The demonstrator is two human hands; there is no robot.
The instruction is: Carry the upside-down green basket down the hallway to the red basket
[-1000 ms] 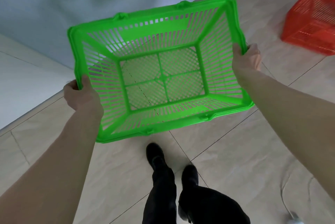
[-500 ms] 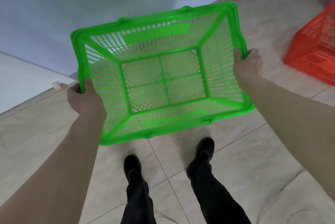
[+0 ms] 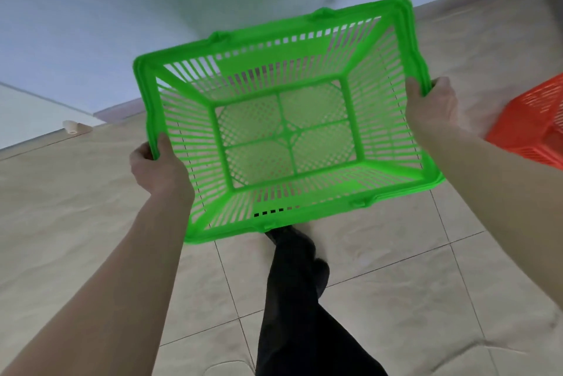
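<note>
Empty green slotted plastic basket (image 3: 286,135) carried in the air over a beige tiled floor (image 3: 396,299), mid-stride.

Gripped at opposite rims: left hand (image 3: 158,165) with thumb hooked inside the left wall, right hand (image 3: 431,107) curled over the right edge. Likely trouble: thin rim slipping from a thumb-and-finger hold, or tipping if one side lets go; also a foot in dark trousers (image 3: 292,284) beneath, and the orange plastic crate (image 3: 536,128) near on the right, easy to clip.
</note>
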